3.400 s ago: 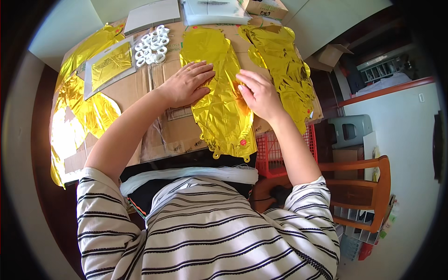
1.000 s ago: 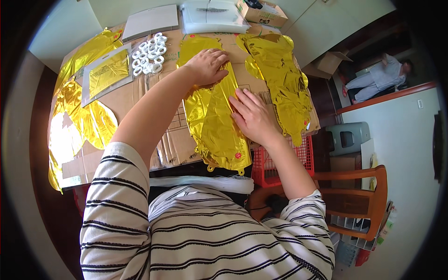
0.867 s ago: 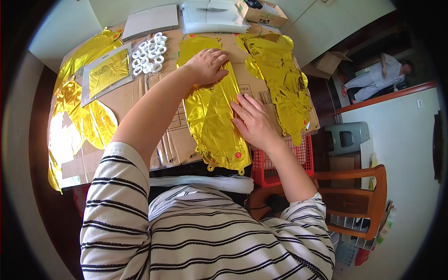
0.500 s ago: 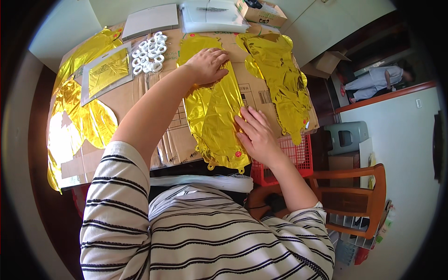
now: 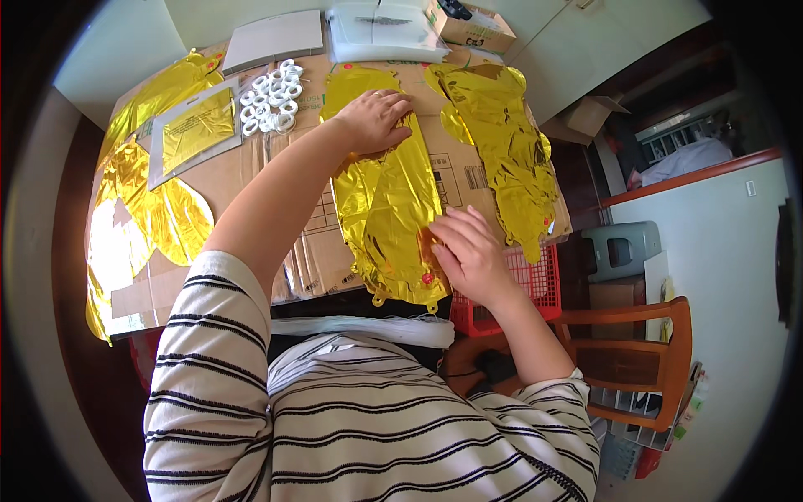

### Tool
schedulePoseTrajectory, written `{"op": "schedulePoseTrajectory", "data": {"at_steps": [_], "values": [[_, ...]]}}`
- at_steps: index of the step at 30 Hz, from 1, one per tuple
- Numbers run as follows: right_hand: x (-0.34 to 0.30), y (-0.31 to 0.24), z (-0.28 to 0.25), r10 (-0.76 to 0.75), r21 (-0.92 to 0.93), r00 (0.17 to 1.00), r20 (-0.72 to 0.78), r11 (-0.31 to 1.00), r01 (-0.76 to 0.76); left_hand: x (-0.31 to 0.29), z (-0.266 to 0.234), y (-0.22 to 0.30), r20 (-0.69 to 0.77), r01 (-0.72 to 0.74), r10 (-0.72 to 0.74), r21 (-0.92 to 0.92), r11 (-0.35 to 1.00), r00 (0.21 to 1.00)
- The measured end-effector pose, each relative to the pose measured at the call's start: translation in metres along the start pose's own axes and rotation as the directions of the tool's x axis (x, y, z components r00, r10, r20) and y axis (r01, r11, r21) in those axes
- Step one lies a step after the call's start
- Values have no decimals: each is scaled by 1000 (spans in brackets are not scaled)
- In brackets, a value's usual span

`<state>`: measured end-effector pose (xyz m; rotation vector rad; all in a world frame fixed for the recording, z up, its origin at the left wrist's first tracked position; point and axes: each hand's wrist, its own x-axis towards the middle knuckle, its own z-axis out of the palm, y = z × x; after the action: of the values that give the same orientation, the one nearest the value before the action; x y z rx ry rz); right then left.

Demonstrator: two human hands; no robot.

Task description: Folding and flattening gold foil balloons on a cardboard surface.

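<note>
A flattened gold foil balloon lies lengthwise on a cardboard-covered table, its near end with small tabs and a red spot at the table's front edge. My left hand presses on its upper part, fingers stretched out. At the balloon's lower right edge, my right hand has bent fingers with the thumb close beneath them, pinching the raised foil edge. A second crumpled gold foil balloon rests to the right. More gold foil is spread on the left, partly beneath a clear packet with gold foil inside.
Several white ribbon rolls are heaped left of my left hand. Along the back stand grey sheets, clear plastic bags and a small carton. A red basket and a wooden chair are to the right.
My right hand has gone from lying spread at the balloon's edge to bent fingers, with the foil edge raised there. My left hand stays put. The person in the far doorway has bent or moved lower.
</note>
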<state>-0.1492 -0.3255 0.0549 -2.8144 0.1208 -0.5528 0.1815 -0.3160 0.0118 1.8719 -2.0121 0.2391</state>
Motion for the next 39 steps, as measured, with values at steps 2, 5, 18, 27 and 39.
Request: {"op": "schedulePoseTrajectory", "data": {"at_steps": [2, 5, 18, 27, 39], "values": [[18, 3, 5, 16, 69, 999, -51, 998, -12, 0, 0, -3, -9, 4, -4, 0, 1000, 1000], [35, 0, 17, -17, 40, 998, -60, 999, 19, -1, 1, 0, -26, 9, -9, -11, 1000, 1000], [34, 0, 25, -62, -29, 998, 14, 998, 63, -4, -3, 0, -51, 17, -19, -43, 999, 999], [36, 1, 25, -51, -17, 999, 19, 999, 51, -1, -6, -2, -36, 47, -47, 12, 999, 998], [41, 0, 19, -25, 4, 998, 65, 1000, 25, -123, -100, 66, -69, -46, 29, -257, 965, 997]]}}
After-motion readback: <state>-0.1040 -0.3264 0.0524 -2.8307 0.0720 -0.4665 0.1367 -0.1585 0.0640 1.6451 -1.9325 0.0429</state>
